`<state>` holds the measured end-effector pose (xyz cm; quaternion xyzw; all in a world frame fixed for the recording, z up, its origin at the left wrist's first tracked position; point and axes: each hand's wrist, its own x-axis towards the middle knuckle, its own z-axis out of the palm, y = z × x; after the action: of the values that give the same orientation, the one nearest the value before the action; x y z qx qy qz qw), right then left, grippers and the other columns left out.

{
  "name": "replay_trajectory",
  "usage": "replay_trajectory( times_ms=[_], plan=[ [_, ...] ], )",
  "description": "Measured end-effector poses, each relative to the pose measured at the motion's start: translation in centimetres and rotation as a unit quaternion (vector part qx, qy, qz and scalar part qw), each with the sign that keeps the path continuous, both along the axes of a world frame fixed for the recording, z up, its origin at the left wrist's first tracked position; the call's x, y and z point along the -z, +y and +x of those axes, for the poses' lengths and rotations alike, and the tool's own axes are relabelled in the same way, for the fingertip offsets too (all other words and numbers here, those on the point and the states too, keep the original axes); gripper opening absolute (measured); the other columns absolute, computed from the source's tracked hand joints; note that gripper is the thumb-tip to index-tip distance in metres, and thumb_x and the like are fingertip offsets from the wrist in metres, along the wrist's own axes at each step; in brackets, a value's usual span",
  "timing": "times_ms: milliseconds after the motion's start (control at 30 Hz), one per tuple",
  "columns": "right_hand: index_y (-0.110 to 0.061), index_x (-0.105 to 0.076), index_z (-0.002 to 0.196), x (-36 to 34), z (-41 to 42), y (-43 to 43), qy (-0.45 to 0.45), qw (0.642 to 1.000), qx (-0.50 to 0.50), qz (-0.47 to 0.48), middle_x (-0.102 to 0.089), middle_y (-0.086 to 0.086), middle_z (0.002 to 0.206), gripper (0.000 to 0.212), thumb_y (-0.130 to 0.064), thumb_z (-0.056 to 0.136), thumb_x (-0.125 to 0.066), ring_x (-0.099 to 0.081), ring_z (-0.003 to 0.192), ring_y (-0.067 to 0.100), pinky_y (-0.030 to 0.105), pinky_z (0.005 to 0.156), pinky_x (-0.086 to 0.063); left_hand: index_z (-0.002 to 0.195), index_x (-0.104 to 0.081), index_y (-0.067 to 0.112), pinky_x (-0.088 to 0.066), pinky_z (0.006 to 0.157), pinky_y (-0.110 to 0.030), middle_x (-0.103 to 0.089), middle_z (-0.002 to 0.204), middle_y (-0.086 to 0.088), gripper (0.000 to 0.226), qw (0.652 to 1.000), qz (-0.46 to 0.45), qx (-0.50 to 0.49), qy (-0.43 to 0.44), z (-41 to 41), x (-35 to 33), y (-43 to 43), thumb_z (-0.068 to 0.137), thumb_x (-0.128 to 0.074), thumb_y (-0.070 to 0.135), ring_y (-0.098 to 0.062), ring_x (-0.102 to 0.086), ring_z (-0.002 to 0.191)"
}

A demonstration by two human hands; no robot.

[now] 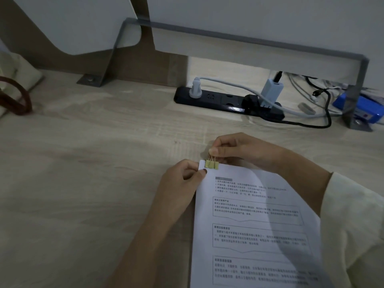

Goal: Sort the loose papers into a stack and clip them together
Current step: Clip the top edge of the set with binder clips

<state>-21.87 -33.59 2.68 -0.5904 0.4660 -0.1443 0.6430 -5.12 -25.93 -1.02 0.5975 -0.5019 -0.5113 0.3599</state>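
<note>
While the left hand (180, 181) pinches the top left corner of a stack of printed papers (255, 225) between thumb and curled fingers, the right hand (234, 150) pinches the raised wire handles of a small yellow-green binder clip (212, 164); the clip sits on the stack's top edge, just beside that corner; the stack lies over a pale wooden desk (83, 163); a black power strip (228, 102) lies well behind both hands.
</note>
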Motion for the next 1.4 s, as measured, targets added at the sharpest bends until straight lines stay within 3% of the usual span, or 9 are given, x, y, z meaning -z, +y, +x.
replay_trajectory(
  times_ms=[400,567,700,833,900,967,1067,1233,1400],
  plan=[
    [-0.004,-0.064,0.112,0.5,0.2,0.2,0.073,0.997,0.000,-0.013,-0.066,0.008,0.099,0.035,-0.030,0.088,-0.057,-0.062,0.089,0.017,0.024,0.083,-0.048,0.088,-0.059,0.014,-0.053,0.086,-0.044,-0.073,0.089,-0.002,0.011,0.999,0.018,-0.025,-0.009,0.3,0.4,-0.3,0.085,-0.062,0.024,-0.016,-0.068,0.087],
    [-0.008,-0.065,0.110,-1.2,-2.3,2.2,0.104,0.981,0.120,-0.107,-0.068,0.012,0.108,0.027,-0.024,0.091,-0.054,-0.063,0.104,0.024,0.029,0.095,-0.049,0.108,-0.051,0.020,-0.047,0.070,-0.021,-0.065,0.089,0.014,0.022,0.993,-0.047,-0.047,-0.099,-0.1,0.2,-0.1,0.088,-0.058,0.027,-0.005,-0.062,0.084],
    [-0.014,-0.068,0.094,-2.4,-7.3,6.1,0.147,0.951,0.221,-0.159,-0.070,0.005,0.100,0.015,-0.017,0.091,-0.054,-0.063,0.092,0.014,0.028,0.090,-0.047,0.130,-0.045,0.016,-0.043,0.085,-0.031,-0.052,0.127,0.002,0.046,0.918,-0.203,-0.035,-0.338,-0.6,0.8,0.7,0.088,-0.054,0.033,-0.020,-0.052,0.114],
    [-0.019,-0.069,0.087,-2.7,-12.8,11.8,0.219,0.911,0.299,-0.182,-0.069,-0.003,0.092,0.013,-0.016,0.088,-0.056,-0.062,0.093,0.015,0.032,0.090,-0.046,0.130,-0.052,0.012,-0.036,0.108,-0.047,-0.047,0.141,-0.014,0.060,0.864,-0.307,0.105,-0.385,-2.4,2.4,1.8,0.087,-0.037,0.050,-0.028,-0.036,0.133],
    [-0.022,-0.066,0.083,-2.4,-15.0,14.6,0.272,0.885,0.322,-0.197,-0.068,-0.004,0.089,0.012,-0.018,0.088,-0.057,-0.062,0.089,0.016,0.033,0.086,-0.046,0.141,-0.039,0.021,-0.011,0.119,-0.041,-0.026,0.155,-0.006,0.076,0.844,-0.298,0.192,-0.402,-3.9,2.6,2.7,0.086,-0.013,0.066,-0.016,-0.008,0.144],
    [-0.026,-0.062,0.081,-1.8,-16.3,16.7,0.317,0.867,0.331,-0.195,-0.065,-0.006,0.088,0.011,-0.020,0.088,-0.057,-0.061,0.086,0.017,0.034,0.081,-0.047,0.148,-0.008,0.029,0.016,0.113,-0.029,0.008,0.157,0.005,0.091,0.840,-0.259,0.227,-0.419,-4.6,2.6,3.2,0.072,0.013,0.073,-0.006,0.019,0.140],
    [-0.021,-0.060,0.088,-0.7,-16.8,18.2,0.329,0.862,0.351,-0.160,-0.063,-0.001,0.087,0.010,-0.031,0.087,-0.059,-0.061,0.083,0.021,0.036,0.077,-0.048,0.135,0.022,0.034,0.023,0.110,-0.028,0.032,0.143,0.010,0.087,0.835,-0.217,0.237,-0.447,-4.9,2.5,3.2,0.059,0.025,0.076,-0.003,0.031,0.132],
    [-0.009,-0.062,0.083,0.4,-16.2,18.3,0.333,0.856,0.367,-0.144,-0.063,0.003,0.076,0.021,-0.028,0.090,-0.056,-0.056,0.070,0.016,0.023,0.060,-0.040,0.132,0.025,0.037,0.022,0.111,-0.030,0.035,0.141,0.012,0.091,0.826,-0.202,0.255,-0.460,-5.1,2.1,3.9,0.051,0.031,0.078,-0.002,0.034,0.130],
    [-0.014,-0.061,0.083,0.4,-16.6,18.0,0.318,0.854,0.386,-0.141,-0.063,0.001,0.076,0.018,-0.030,0.089,-0.057,-0.059,0.073,0.019,0.025,0.061,-0.043,0.142,0.017,0.033,0.020,0.112,-0.031,0.029,0.147,0.012,0.084,0.827,-0.205,0.255,-0.458,-5.3,1.7,4.9,0.068,0.011,0.072,-0.003,0.032,0.132]
  ],
)
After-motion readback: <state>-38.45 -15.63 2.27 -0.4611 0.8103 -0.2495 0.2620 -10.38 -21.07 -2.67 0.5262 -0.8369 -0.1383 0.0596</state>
